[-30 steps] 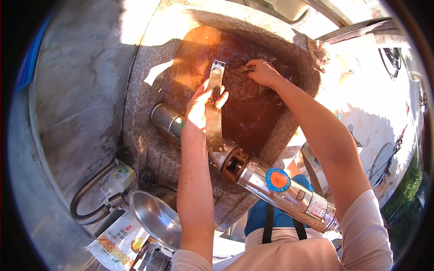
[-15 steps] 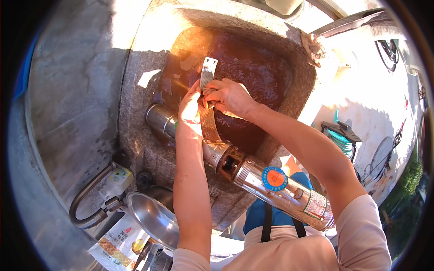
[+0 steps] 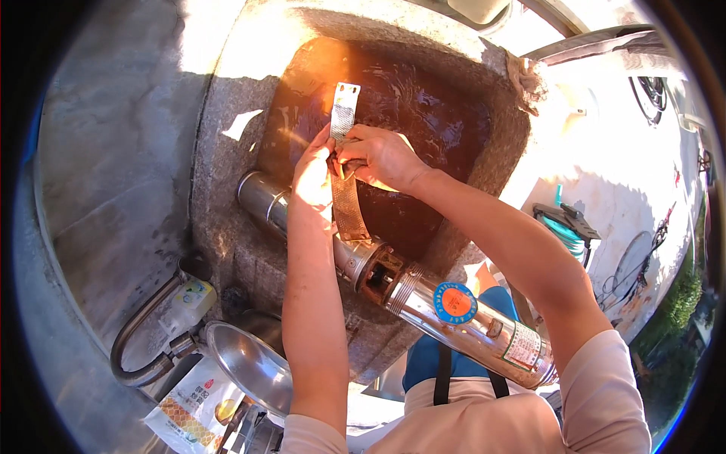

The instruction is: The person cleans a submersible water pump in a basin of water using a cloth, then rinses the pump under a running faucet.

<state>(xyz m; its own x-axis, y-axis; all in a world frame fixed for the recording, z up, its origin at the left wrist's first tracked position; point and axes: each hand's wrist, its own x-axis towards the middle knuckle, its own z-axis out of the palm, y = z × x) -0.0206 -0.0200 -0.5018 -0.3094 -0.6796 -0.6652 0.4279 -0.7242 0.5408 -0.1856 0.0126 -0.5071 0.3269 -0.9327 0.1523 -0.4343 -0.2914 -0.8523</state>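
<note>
A narrow perforated metal strip [image 3: 343, 113] stands over the brown water, its upper end bright with two holes and its lower part rusty brown. My left hand [image 3: 311, 180] is closed around the strip's middle from the left side. Against the strip's face presses my right hand [image 3: 384, 160], fingers curled; a small brownish thing shows under them, too hidden to name. Below both hands a long steel submersible pump [image 3: 431, 303] lies slantwise across the basin's near edge, with a blue and orange round sticker and an open slot in its body.
The stone basin [image 3: 505, 144] holds reddish-brown water [image 3: 423, 98]. At lower left are a curved metal tap [image 3: 125, 340], a steel bowl [image 3: 246, 363] and a printed white bag [image 3: 193, 405]. A teal hose reel [image 3: 563, 227] stands on the floor at right.
My right hand has shifted slightly up and left along the strip. The strip remains in my left hand. The whole view has moved a little.
</note>
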